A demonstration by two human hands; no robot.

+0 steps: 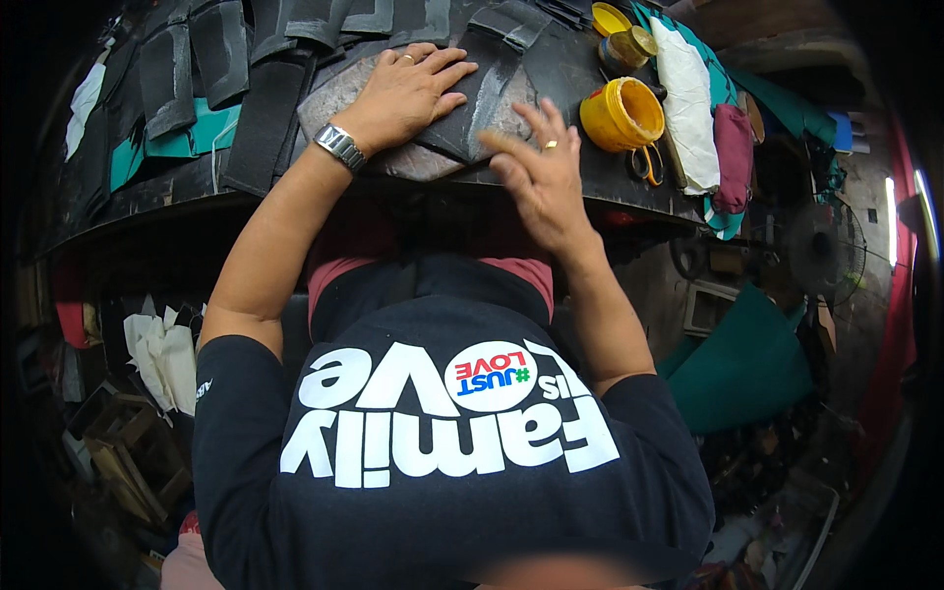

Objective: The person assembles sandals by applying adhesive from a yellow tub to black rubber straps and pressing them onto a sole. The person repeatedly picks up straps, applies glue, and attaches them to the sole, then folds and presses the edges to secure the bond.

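Observation:
My left hand (418, 93) lies flat with fingers spread, pressing on a dark sheet piece (454, 133) that has a greyish smeared band along its edge. Under that piece is a mottled grey-brown slab (334, 96), showing at its left and front edges. My right hand (551, 182) is raised at the slab's right end, fingers apart and slightly blurred. I see nothing held in it. To its right, a yellow tub (621, 116) with stained insides rests on its side or tilted, close to orange-and-black scissor handles (646, 164).
Several black cut pieces with grey edges (165, 79) cover the table's left and far side, over green sheet (202, 133). An open jar (629, 49), a white cloth bundle (683, 108) and a maroon roll (733, 157) line the right edge. A fan (824, 251) stands beyond.

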